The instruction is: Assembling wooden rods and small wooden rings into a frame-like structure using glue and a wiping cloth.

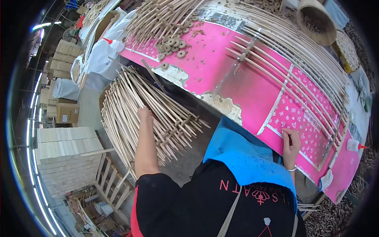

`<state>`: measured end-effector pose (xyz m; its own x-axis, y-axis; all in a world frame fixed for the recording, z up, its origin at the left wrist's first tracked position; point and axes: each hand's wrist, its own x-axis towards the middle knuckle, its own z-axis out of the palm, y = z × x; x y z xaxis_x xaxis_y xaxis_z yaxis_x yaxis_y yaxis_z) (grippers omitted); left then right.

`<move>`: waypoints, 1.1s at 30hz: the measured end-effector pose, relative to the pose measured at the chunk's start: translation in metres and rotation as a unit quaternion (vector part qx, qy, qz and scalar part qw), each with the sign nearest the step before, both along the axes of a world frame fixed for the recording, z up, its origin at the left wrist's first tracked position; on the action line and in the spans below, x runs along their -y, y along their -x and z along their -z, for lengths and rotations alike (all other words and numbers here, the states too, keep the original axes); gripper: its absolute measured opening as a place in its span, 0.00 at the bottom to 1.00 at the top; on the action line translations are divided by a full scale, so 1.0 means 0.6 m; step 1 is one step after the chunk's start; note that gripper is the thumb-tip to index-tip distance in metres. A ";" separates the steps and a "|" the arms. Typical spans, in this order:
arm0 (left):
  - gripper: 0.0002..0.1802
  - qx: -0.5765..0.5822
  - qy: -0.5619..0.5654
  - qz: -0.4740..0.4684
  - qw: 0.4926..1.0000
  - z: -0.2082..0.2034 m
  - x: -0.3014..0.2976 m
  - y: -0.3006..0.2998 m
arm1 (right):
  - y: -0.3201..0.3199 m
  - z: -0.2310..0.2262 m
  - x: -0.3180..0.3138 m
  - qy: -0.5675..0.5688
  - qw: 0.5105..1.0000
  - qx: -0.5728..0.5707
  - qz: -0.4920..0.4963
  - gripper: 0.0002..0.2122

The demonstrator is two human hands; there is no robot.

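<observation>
My left hand (pixel 145 113) reaches down to the left and is closed on a wooden stick in a large bundle of wooden sticks (pixel 122 106). Several of these sticks carry round wooden discs (pixel 173 132) near their lower ends. My right hand (pixel 291 144) hangs above the near edge of the pink tabletop (pixel 233 75), its fingers curled and pressed together; anything inside them is hidden. Beyond it, a few long sticks (pixel 272 77) lie across the table, with wooden discs threaded near their far-left ends in a metal-and-wood holder (pixel 242 55).
Loose discs (pixel 171 45) and a stick pile (pixel 162 17) lie at the back left. A row of bare sticks (pixel 300 51) fills the right side, beside a tipped bucket (pixel 316 23). Glue bottles (pixel 116 45) stand at both table ends. Stacked pale boards (pixel 67 158) sit at left.
</observation>
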<state>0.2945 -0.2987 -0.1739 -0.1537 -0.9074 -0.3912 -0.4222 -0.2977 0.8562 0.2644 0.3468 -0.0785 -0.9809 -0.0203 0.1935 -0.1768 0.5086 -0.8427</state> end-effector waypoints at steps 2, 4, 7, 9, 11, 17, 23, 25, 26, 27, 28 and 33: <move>0.12 0.005 -0.008 -0.011 1.000 0.010 -0.005 0.016 | -0.002 -0.001 -0.001 -0.003 1.000 0.006 0.002 0.04; 0.09 -0.018 -0.032 0.025 0.999 0.015 -0.005 0.012 | -0.003 0.000 -0.001 -0.012 1.000 0.010 0.000 0.04; 0.08 -0.023 -0.023 0.013 0.999 0.014 -0.016 0.015 | -0.003 0.001 0.000 -0.009 1.000 0.022 0.001 0.05; 0.06 -0.022 -0.015 0.009 1.000 0.004 -0.019 0.011 | 0.000 0.009 0.002 -0.006 1.000 0.024 -0.002 0.05; 0.04 -0.045 -0.018 0.026 0.998 0.009 -0.027 0.021 | -0.001 0.003 -0.004 -0.017 1.000 0.015 0.003 0.05; 0.07 -0.077 -0.029 0.015 0.997 0.018 -0.038 0.026 | 0.004 0.007 -0.006 -0.017 1.000 0.018 0.006 0.05; 0.15 -0.015 0.006 0.012 1.000 0.055 0.008 0.013 | 0.005 0.013 -0.003 -0.014 0.999 0.030 -0.003 0.05; 0.19 0.016 0.027 0.035 0.999 0.065 0.000 0.019 | 0.002 0.006 -0.005 -0.019 0.999 0.032 0.006 0.05; 0.22 0.066 0.077 0.050 0.994 0.071 -0.012 0.025 | -0.001 0.001 -0.006 -0.022 0.999 0.031 0.015 0.05; 0.25 0.113 0.127 0.066 0.983 0.075 -0.024 0.032 | -0.002 0.000 -0.006 -0.027 0.999 0.030 0.023 0.05; 0.25 0.142 0.147 0.103 0.974 0.076 -0.022 0.032 | -0.004 -0.003 -0.009 -0.036 0.999 0.023 0.020 0.04; 0.25 0.070 0.389 0.132 0.909 0.011 -0.040 -0.010 | 0.004 0.007 0.001 -0.037 0.999 -0.014 0.007 0.04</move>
